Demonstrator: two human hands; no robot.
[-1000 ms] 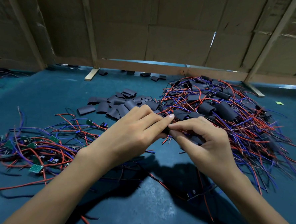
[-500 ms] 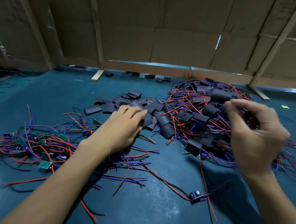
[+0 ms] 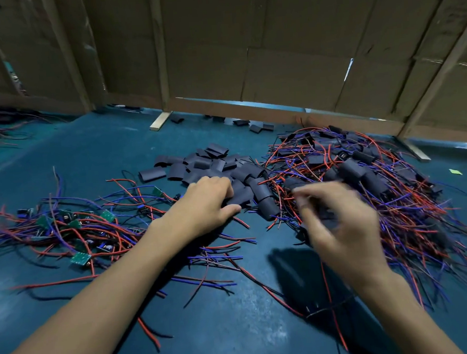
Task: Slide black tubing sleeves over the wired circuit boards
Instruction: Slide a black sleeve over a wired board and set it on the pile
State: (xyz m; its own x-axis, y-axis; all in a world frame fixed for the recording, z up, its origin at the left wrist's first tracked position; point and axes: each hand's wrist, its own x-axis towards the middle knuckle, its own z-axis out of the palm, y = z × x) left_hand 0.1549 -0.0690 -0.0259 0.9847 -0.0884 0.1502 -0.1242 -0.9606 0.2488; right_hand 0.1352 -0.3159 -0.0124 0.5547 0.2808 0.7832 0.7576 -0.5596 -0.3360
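While L hand (image 3: pixel 206 203) fingers curl onto sleeve pile (image 3: pixel 212 164), R hand (image 3: pixel 339 225) blurred, grip unclear.

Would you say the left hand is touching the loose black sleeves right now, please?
Touching. The head view shows the left hand resting on the near edge of the loose sleeves, its fingertips pressed against one, with no gap visible.

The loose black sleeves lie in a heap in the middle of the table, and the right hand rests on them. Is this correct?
Not quite: in the head view it is the left hand that rests on the loose black sleeves in the middle of the table. The right hand is blurred, lifted near the wire pile.
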